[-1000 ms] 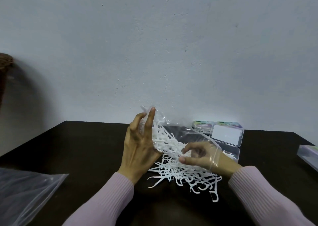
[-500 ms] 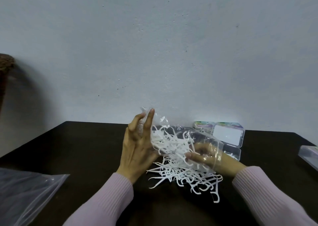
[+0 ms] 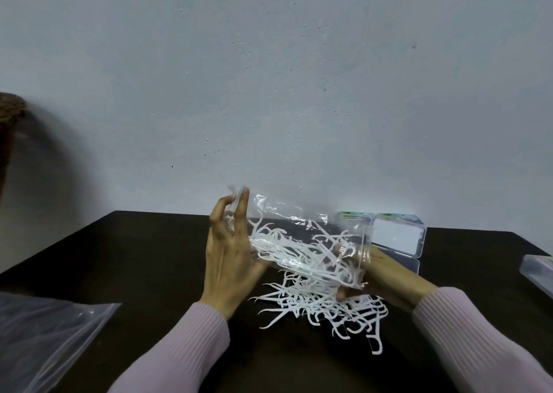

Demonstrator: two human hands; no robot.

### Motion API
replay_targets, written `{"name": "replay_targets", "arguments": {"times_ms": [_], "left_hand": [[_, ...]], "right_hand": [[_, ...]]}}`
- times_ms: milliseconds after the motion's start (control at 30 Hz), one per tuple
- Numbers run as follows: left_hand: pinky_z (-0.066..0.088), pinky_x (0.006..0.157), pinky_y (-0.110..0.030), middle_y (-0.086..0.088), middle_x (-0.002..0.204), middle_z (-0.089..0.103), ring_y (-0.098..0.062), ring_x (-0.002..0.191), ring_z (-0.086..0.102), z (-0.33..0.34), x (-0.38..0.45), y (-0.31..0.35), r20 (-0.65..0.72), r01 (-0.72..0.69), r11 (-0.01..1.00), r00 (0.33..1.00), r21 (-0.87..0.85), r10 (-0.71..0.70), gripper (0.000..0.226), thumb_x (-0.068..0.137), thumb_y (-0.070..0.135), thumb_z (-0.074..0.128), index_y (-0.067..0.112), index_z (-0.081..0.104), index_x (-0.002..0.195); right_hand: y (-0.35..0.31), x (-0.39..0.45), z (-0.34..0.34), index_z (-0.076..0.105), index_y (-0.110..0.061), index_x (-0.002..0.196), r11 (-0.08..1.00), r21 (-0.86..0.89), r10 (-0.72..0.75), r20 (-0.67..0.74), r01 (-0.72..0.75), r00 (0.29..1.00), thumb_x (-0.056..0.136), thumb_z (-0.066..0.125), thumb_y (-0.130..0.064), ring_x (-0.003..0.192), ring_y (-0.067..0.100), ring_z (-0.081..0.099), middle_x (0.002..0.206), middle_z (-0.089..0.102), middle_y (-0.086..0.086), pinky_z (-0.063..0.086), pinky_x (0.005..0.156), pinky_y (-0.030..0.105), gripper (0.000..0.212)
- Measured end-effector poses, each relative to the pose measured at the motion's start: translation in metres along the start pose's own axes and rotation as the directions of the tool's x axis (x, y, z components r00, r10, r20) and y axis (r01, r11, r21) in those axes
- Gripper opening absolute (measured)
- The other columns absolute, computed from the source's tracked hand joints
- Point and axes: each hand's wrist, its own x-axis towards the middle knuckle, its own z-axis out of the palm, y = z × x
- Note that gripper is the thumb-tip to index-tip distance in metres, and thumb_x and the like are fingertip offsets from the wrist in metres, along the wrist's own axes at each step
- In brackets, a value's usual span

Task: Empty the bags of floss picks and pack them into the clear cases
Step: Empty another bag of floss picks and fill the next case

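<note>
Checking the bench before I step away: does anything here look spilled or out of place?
Only what the job calls for: a heap of white floss picks lies loose on the dark table under the clear bag, which the left hand and right hand hold. Nothing looks damaged.

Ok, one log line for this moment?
step: emptying bag | left hand: grips bag corner | right hand: holds bag mouth | picks: some piled on table, some inside
</note>
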Motion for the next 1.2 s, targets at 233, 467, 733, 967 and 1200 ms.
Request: {"name": "replay_targets", "arguments": {"times_ms": [233,467,733,967,1200], "left_hand": [[0.043,0.085,-0.023,-0.008,0.134,0.021,0.001,0.087,0.038,0.002,0.001,-0.002,0.006,0.001,1.000,1.000,0.009,-0.001,0.127,0.040,0.007,0.092,0.011,0.023,0.146],[0.057,0.078,-0.037,-0.005,0.134,0.019,-0.011,0.090,0.047,0.001,0.001,-0.001,-0.018,-0.007,1.000,1.000,0.010,0.008,0.121,0.044,0.001,0.088,0.013,0.023,0.145],[0.048,0.083,-0.029,-0.009,0.134,0.021,-0.011,0.094,0.044,0.001,0.002,0.000,-0.020,-0.060,0.998,0.998,0.018,0.060,0.118,0.047,0.016,0.092,0.012,0.026,0.144],[0.052,0.078,-0.032,-0.009,0.134,0.021,-0.011,0.095,0.040,-0.001,0.004,-0.001,-0.032,-0.056,0.998,0.998,0.033,0.057,0.117,0.047,0.018,0.092,0.012,0.026,0.144],[0.050,0.090,-0.052,-0.002,0.135,0.016,-0.016,0.092,0.047,-0.009,0.007,-0.013,-0.108,0.190,0.981,0.977,0.044,-0.185,0.111,0.054,0.029,0.088,0.008,0.027,0.145]], "right_hand": [[0.001,0.002,0.003,0.051,0.003,0.095,0.999,-0.028,0.046,-0.017,-0.046,0.999,0.097,0.034,-0.007,0.066,0.020,0.059,0.086,0.059,0.016,0.050,0.064,0.029,0.021],[-0.002,-0.002,0.001,0.055,-0.008,0.102,0.993,0.117,-0.002,-0.038,0.006,0.999,0.100,0.022,-0.024,0.067,0.030,0.067,0.093,0.066,0.018,0.057,0.058,0.035,0.038],[-0.001,0.000,0.004,0.057,-0.021,0.087,0.919,-0.388,-0.041,0.077,0.067,0.996,0.078,0.062,-0.030,0.070,0.007,0.056,0.092,0.056,-0.006,0.048,0.066,0.022,0.013],[0.006,0.004,0.004,0.056,-0.018,0.097,0.820,-0.571,0.000,0.060,0.035,0.998,0.087,0.057,-0.031,0.057,-0.003,0.051,0.085,0.060,-0.006,0.043,0.054,0.010,0.016],[0.007,0.003,-0.004,0.051,-0.011,0.125,0.727,-0.685,-0.138,-0.092,0.038,0.986,0.092,0.052,-0.032,0.064,0.000,0.058,0.078,0.054,-0.012,0.041,0.060,0.007,0.039]]}}
